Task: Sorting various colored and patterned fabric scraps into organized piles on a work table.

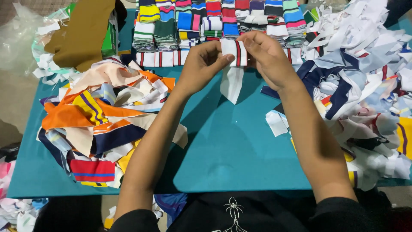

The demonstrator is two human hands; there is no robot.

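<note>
Both hands hold one small knit strip (235,53), white with a red and dark stripe, above the far middle of the teal table (231,141). My left hand (201,64) pinches its left edge. My right hand (266,53) grips its top and right side. A plain white fabric piece (231,83) hangs down from the strip between the hands. Just behind the hands lies a row of the same white striped strips (161,58).
Rows of folded striped knit pieces (214,21) in many colours line the far edge. A heap of orange, navy and yellow scraps (98,124) lies at the left, a heap of white, blue and navy scraps (365,94) at the right. Brown cloth (83,34) lies far left.
</note>
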